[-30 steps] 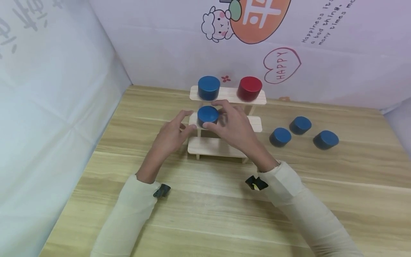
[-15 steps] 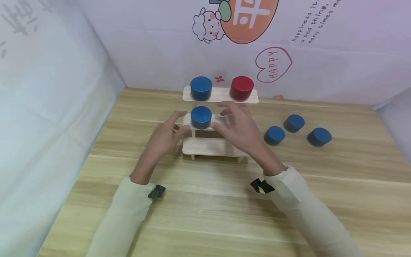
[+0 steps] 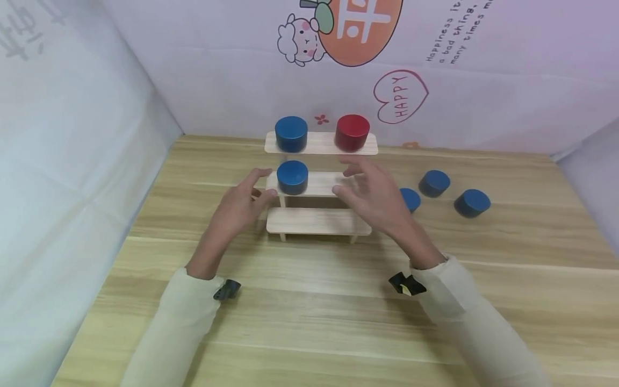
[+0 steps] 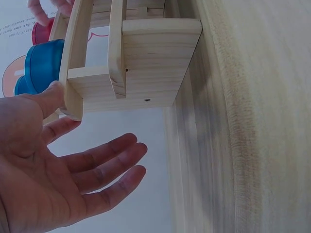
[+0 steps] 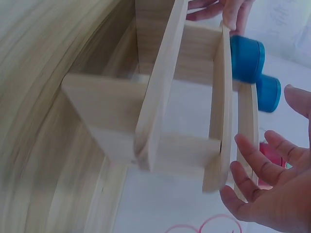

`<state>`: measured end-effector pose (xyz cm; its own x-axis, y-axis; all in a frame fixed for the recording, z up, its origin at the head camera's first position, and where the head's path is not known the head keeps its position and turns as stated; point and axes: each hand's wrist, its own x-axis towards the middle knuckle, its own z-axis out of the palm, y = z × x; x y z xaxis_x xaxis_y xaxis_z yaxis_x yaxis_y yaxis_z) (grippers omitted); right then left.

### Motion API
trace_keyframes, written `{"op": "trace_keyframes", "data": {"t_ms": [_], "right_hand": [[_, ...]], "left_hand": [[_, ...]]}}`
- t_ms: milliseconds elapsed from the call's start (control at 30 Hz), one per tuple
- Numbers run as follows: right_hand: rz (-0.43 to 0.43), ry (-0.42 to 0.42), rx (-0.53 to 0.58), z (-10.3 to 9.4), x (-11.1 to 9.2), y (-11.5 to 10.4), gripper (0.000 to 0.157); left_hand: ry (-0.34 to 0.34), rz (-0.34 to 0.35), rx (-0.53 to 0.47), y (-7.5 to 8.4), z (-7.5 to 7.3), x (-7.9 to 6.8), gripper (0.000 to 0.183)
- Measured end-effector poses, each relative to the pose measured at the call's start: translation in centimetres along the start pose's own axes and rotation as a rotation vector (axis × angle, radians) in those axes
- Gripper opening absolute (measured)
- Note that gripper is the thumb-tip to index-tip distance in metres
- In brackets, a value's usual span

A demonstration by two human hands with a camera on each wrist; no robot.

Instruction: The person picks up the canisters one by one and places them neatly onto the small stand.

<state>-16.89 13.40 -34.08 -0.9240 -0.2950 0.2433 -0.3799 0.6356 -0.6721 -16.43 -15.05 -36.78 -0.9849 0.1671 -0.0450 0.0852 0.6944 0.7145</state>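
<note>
A blue cylinder [image 3: 292, 177] stands upright on the left part of the middle tier of a small wooden three-step stand [image 3: 319, 220]. Beside it, at the tier's left end, is my left hand [image 3: 237, 207], thumb and index finger spread around the corner and the other fingers loosely extended. In the left wrist view the thumb [image 4: 53, 96] lies against the tier's end or very near it. My right hand [image 3: 379, 199] hovers at the tier's right end, fingers spread and slightly bent, holding nothing. Whether its fingertips touch the wood, I cannot tell.
On the top tier stand another blue cylinder [image 3: 291, 134] at left and a red cylinder [image 3: 352, 133] at right. Three blue cylinders are on the table [image 3: 309, 322] to the right, one [image 3: 410, 199] partly behind my right hand. A printed white cloth [image 3: 217, 80] hangs behind.
My right hand has let go of the blue cylinder on the middle tier and moved away to the right. The cylinder stays in place; my left hand stays beside it. The head view has shifted slightly.
</note>
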Motion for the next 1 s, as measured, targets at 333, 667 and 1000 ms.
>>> {"op": "trace_keyframes", "data": {"t_ms": [333, 667, 1000], "right_hand": [[0.022, 0.057, 0.016, -2.5, -1.8, 3.2, 0.052], [0.028, 0.062, -0.017, -4.4, -3.0, 5.0, 0.053], [0.045, 0.063, 0.009, -4.9, -4.1, 6.6, 0.05]], "left_hand": [[-0.009, -0.021, 0.004, 0.2, 0.4, 0.1, 0.054], [-0.01, -0.04, 0.001, 0.6, 0.6, 0.2, 0.054], [-0.029, -0.021, 0.013, 0.3, -0.2, -0.1, 0.056]]}}
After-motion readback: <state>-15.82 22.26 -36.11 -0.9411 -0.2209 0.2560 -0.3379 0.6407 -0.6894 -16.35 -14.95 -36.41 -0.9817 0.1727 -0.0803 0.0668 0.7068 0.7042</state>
